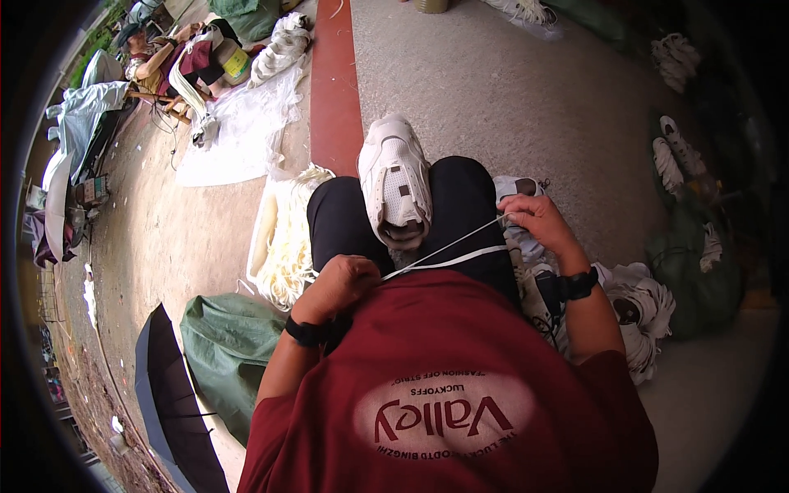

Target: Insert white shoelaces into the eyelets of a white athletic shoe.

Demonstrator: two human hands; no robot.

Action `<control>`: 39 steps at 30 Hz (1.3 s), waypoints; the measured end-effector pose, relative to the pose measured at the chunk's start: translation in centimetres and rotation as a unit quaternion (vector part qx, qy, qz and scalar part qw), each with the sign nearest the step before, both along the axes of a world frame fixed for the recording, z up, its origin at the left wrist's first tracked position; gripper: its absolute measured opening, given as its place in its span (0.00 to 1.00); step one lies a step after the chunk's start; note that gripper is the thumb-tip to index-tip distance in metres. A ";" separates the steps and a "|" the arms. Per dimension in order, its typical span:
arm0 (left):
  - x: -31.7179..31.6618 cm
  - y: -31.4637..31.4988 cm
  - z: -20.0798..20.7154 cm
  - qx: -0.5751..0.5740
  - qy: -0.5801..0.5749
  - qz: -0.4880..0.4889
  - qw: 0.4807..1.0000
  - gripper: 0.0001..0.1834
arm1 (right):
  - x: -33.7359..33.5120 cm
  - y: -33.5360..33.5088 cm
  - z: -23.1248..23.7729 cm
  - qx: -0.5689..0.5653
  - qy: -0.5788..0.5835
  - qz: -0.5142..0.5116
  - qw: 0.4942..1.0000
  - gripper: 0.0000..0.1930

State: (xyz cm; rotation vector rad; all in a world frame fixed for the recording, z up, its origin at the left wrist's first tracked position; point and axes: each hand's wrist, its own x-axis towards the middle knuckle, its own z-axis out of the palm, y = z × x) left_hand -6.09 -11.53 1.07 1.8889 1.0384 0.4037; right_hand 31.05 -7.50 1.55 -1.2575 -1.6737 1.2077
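A white shoelace (448, 245) is pulled in a slanting line across my lap. Its lower end runs to my left hand (341, 283), which is closed near my waist. At the right, beside my thigh, my right hand (536, 220) pinches the upper end between thumb and fingers. A second white strand (470, 256) lies slacker over my dark trousers, below the taut one. Between my knees sits a white sneaker (394, 168), toe pointing away and opening toward me. No lace shows across its front, and neither hand touches it.
A bundle of cream laces (292, 238) lies left of my knee. More shoes (641, 312) are heaped at my right. A green sack (230, 345) and a black umbrella (177, 394) are at lower left. Another person (156, 66) sits at far left beside plastic sheeting (242, 135).
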 end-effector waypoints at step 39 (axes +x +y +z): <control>3.5 7.6 3.0 0.040 -0.137 0.106 0.984 0.20 | -16.7 6.4 1.7 0.037 -0.043 0.210 0.976 0.08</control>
